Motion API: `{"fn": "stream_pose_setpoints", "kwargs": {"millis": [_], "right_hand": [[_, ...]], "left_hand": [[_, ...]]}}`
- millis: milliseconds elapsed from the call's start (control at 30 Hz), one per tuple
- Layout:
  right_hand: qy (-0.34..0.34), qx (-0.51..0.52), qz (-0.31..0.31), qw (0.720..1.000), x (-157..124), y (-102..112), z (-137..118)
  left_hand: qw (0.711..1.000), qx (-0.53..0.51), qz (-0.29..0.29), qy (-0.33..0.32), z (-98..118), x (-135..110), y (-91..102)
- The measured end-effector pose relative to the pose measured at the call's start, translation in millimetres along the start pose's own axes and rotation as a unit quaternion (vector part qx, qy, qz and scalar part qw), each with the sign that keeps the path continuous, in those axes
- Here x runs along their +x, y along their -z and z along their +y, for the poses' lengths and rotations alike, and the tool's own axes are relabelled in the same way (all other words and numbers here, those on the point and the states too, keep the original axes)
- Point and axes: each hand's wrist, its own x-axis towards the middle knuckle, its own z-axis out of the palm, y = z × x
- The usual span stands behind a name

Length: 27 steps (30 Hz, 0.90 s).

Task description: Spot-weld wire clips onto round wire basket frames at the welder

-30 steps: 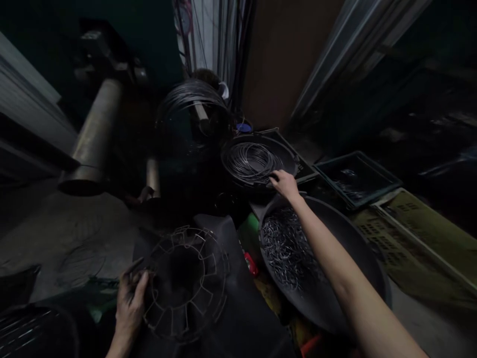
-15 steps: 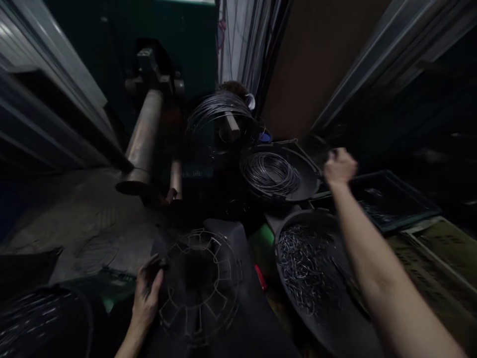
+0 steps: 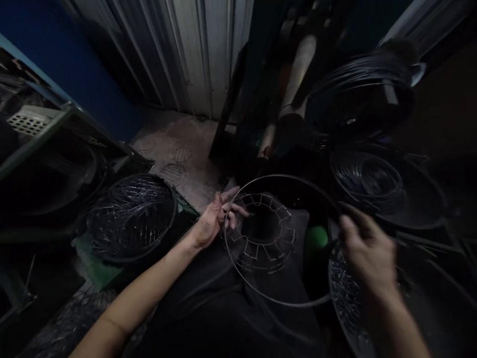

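A large thin wire ring [image 3: 276,300] is held up over my lap. My right hand [image 3: 368,248], somewhat blurred, is closed on its right side. My left hand [image 3: 214,219] is at the ring's left edge with its fingers apart; whether they touch the wire I cannot tell. Behind the ring, a round wire frame [image 3: 266,258] with bent zigzag wires between its circles sits over my dark-clothed legs, just right of my left fingers.
On the left, a round tray [image 3: 175,219] is heaped with dark wire pieces. A pan [image 3: 421,199] with coiled wire [image 3: 368,176] stands at right, above a basin of small bent wire pieces [image 3: 346,298]. A metal tube [image 3: 301,64] juts out ahead. Wire grids [image 3: 182,154] lie on the floor.
The view has swung left. My right hand has come back from the far right and now holds the large wire ring over the frame. My left hand's fingers have spread beside the ring.
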Motion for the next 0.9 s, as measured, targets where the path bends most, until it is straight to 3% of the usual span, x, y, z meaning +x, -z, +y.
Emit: {"fn": "stream_pose_setpoints", "kwargs": {"millis": [67, 133, 200, 300, 533, 700, 800, 900], "right_hand": [[-0.01, 0.096, -0.005, 0.995, -5, -15, -14], [-0.032, 0.139, -0.026, 0.989, -2, -36, -22], [-0.033, 0.128, -0.037, 0.991, 3, -56, -22], [-0.004, 0.134, -0.034, 0.99, 8, -77, -10], [-0.002, 0.167, -0.04, 0.985, 9, -92, 4], [-0.001, 0.147, -0.113, 0.983, 14, -87, 14], [-0.021, 0.201, -0.189, 0.961, 17, -87, 27], [-0.056, 0.299, -0.208, 0.93, 18, -93, 34]], "left_hand": [[0.994, 0.08, 0.073, 0.01, -16, -1, 15.2], [0.967, 0.221, 0.126, -0.001, -36, 4, 29.4], [0.931, 0.338, 0.14, -0.019, -56, 11, 38.7], [0.895, 0.427, 0.125, -0.015, -76, 19, 43.8], [0.855, 0.51, 0.089, 0.014, -92, 19, 47.7], [0.828, 0.552, 0.094, -0.007, -100, 14, 49.3], [0.823, 0.558, 0.099, -0.031, -109, 12, 52.3], [0.822, 0.555, 0.114, -0.055, -120, 12, 55.9]]}}
